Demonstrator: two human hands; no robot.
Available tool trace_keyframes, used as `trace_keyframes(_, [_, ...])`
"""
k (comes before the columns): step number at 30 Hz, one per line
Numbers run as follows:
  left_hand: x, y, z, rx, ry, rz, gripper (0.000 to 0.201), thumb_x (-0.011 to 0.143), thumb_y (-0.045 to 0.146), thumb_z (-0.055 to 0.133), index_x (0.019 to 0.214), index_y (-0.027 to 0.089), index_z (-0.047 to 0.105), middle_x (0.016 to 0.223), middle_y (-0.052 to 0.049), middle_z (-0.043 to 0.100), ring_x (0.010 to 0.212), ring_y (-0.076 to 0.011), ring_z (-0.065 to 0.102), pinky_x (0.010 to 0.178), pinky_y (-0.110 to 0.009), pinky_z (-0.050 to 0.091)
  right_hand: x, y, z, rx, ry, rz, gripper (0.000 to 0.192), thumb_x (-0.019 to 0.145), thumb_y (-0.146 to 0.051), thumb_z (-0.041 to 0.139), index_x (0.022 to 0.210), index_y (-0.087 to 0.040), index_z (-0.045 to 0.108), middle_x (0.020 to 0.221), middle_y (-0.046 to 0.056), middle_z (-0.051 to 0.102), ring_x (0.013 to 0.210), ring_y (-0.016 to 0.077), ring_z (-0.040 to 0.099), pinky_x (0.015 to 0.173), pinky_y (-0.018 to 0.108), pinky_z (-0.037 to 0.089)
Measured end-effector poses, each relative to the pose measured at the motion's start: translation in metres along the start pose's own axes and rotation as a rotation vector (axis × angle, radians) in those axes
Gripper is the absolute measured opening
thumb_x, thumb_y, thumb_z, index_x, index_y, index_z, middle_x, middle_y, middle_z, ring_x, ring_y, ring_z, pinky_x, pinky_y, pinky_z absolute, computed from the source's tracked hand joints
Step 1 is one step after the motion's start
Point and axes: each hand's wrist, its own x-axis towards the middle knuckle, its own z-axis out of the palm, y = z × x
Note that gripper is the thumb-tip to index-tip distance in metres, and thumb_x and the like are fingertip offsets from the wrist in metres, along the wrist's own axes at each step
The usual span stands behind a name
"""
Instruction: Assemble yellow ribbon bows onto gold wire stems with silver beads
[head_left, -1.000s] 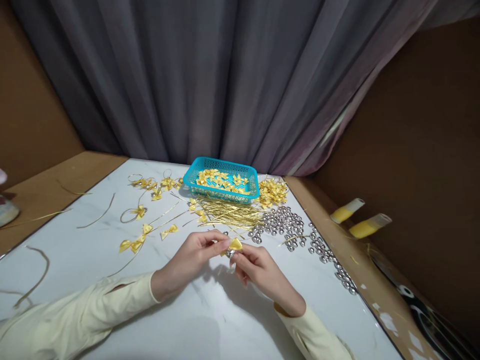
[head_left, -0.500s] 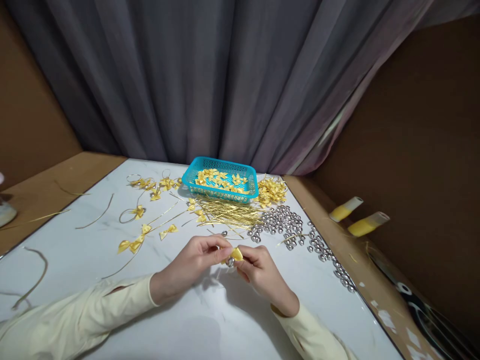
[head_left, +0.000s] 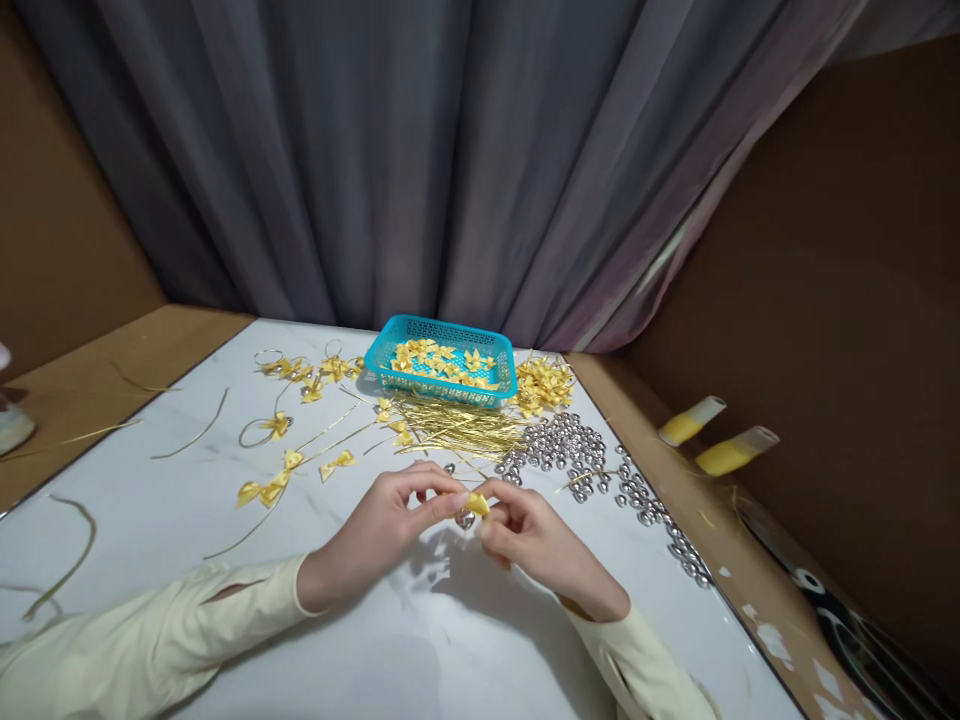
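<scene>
Between the fingertips of both hands is a small yellow ribbon bow (head_left: pixel 478 504), with a shiny silver ball like a little bell (head_left: pixel 465 519) just under it. My left hand (head_left: pixel 397 510) pinches the bow's left side between thumb and fingers, hiding that part. Closed at the bow's right edge, my right hand (head_left: pixel 529 530) has its curled fingers touching the ribbon. Whether a thin wire is also in its grip is hidden. Both hands are raised a little over the white marbled table (head_left: pixel 420 640).
Beyond my hands lie gold twist ties (head_left: pixel 457 428), a blue basket (head_left: pixel 375 355) of bows, and a bow pile (head_left: pixel 544 385). Silver balls (head_left: pixel 562 440) spread rightward. Finished-looking bow loops (head_left: pixel 279 425) lie left. Two yellow-filled tubes (head_left: pixel 739 450) and scissors (head_left: pixel 832 610) are at right.
My right hand has shifted slightly right and turned, its fingers more curled. The bow and silver ball have moved slightly up and right; my left hand keeps its pinch.
</scene>
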Motion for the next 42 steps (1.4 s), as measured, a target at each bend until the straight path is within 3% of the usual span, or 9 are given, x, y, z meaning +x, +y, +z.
trace_keyframes(6, [0.001,-0.001,0.001,0.020,0.023,-0.082,0.020,0.078,0.038,0.060,0.073,0.018,0.062,0.074,0.000,0.061,0.071,-0.0161,0.052,0.067,-0.026,0.039,-0.002,-0.008,0.006,-0.173,0.064,-0.062,0.034,0.082,-0.045,0.055,0.065,-0.018,0.042,0.048,-0.009,0.033,0.043,0.0052,0.029,0.041,0.020,0.021])
trace_keyframes(18, [0.001,-0.002,0.000,0.065,0.016,-0.105,0.023,0.077,0.039,0.058,0.069,0.019,0.059,0.075,-0.002,0.060,0.076,-0.0184,0.054,0.072,-0.028,0.040,-0.002,-0.002,0.007,-0.489,0.131,-0.252,0.030,0.085,-0.034,0.050,0.061,-0.018,0.045,0.047,-0.007,0.032,0.044,0.0064,0.026,0.045,0.022,0.022])
trace_keyframes(24, [0.006,-0.002,-0.007,0.236,-0.093,0.040,0.017,0.080,0.036,0.058,0.075,0.021,0.063,0.082,-0.002,0.059,0.086,-0.0195,0.051,0.077,-0.029,0.038,-0.003,-0.006,0.005,-0.443,0.117,-0.212,0.032,0.083,-0.030,0.051,0.057,-0.019,0.036,0.048,-0.008,0.029,0.045,0.0058,0.025,0.043,0.020,0.021])
trace_keyframes(28, [0.008,0.000,-0.010,0.358,-0.152,0.234,0.016,0.082,0.031,0.059,0.071,0.020,0.060,0.076,-0.001,0.058,0.083,-0.0180,0.048,0.078,-0.029,0.036,-0.004,-0.007,0.005,-0.434,0.105,-0.212,0.033,0.081,-0.030,0.052,0.055,-0.019,0.035,0.046,-0.008,0.030,0.044,0.0057,0.025,0.043,0.019,0.022])
trace_keyframes(30, [0.007,0.001,-0.010,0.379,-0.159,0.258,0.019,0.085,0.029,0.055,0.069,0.019,0.058,0.074,0.000,0.057,0.081,-0.0171,0.047,0.076,-0.028,0.036,-0.004,-0.006,0.006,-0.437,0.085,-0.214,0.031,0.081,-0.029,0.052,0.056,-0.019,0.037,0.046,-0.008,0.034,0.043,0.0054,0.027,0.043,0.019,0.024])
trace_keyframes(42, [0.005,0.005,-0.008,0.334,-0.218,0.094,0.020,0.085,0.030,0.052,0.069,0.018,0.054,0.075,0.001,0.053,0.081,-0.0161,0.048,0.075,-0.027,0.037,-0.002,-0.002,0.004,-0.428,0.054,-0.279,0.030,0.078,-0.027,0.057,0.057,-0.017,0.038,0.047,-0.007,0.039,0.042,0.0042,0.032,0.042,0.016,0.026])
